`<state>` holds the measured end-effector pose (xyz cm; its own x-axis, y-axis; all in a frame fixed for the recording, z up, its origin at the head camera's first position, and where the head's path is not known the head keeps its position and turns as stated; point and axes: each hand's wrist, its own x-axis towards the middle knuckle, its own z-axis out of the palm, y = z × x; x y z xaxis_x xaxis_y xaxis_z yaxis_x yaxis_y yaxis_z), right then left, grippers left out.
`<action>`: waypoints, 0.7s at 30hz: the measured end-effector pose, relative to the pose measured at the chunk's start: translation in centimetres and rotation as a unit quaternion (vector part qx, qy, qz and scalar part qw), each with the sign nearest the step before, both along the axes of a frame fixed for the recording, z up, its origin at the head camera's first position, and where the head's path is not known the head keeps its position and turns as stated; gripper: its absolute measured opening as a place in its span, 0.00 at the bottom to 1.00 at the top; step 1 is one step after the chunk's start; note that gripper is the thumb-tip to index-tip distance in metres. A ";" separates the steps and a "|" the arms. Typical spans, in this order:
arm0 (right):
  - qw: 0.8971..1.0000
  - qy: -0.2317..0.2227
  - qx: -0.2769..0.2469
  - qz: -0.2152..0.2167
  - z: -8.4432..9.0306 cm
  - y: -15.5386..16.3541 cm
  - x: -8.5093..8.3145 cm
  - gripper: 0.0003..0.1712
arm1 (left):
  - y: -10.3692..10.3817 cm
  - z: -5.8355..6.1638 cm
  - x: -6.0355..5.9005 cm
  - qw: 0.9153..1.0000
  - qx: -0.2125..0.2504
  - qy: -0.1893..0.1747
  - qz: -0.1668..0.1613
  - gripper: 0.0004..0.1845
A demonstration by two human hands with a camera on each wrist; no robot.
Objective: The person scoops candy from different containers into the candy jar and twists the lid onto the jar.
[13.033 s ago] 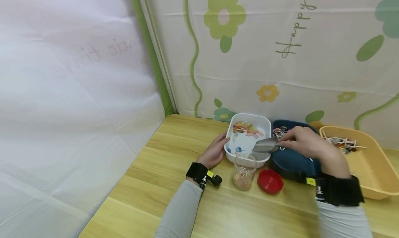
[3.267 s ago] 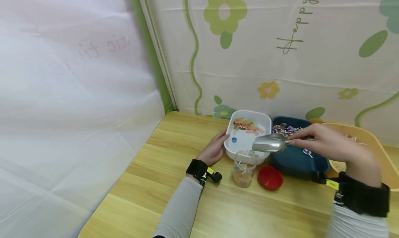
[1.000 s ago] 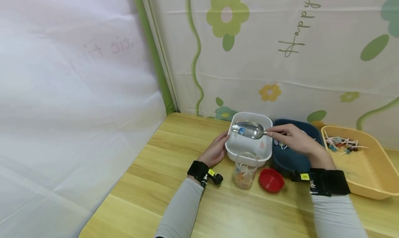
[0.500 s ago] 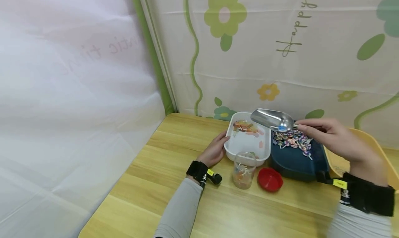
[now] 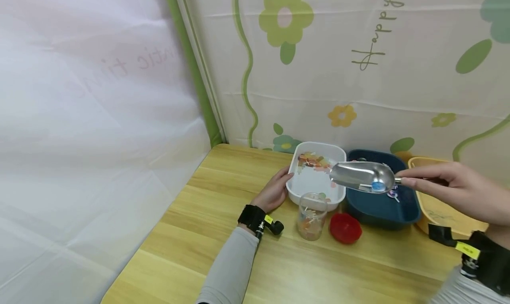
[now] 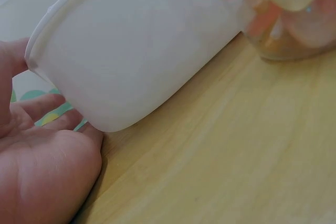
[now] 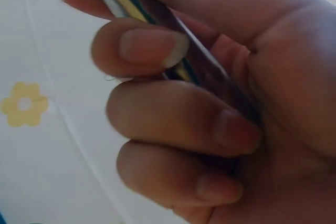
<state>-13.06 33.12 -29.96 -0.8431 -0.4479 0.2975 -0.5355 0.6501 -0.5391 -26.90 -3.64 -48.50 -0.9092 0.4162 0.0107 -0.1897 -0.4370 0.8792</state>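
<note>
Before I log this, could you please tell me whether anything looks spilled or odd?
I see no spill; the clear jar stands upright. Only the "Happy" lettering on the printed cloth looks odd, turned sideways.

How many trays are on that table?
3. A white tray stands at left, held by the left hand; a dark blue tray in the middle, partly behind the metal scoop; a yellow tray at right, partly behind the right hand. More could sit out of view.
</note>
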 end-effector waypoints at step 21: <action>0.978 -0.113 0.177 -0.012 0.8 -3.1 0.6 0.13 | 0.0 0.0 -0.2 1.000 0.000 0.002 -0.005 0.29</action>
<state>-12.49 30.02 -29.11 -0.8806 -0.4691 -0.0670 -0.4121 0.8280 -0.3804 -27.08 -3.68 -48.53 -0.9048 0.4257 0.0140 -0.1910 -0.4349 0.8800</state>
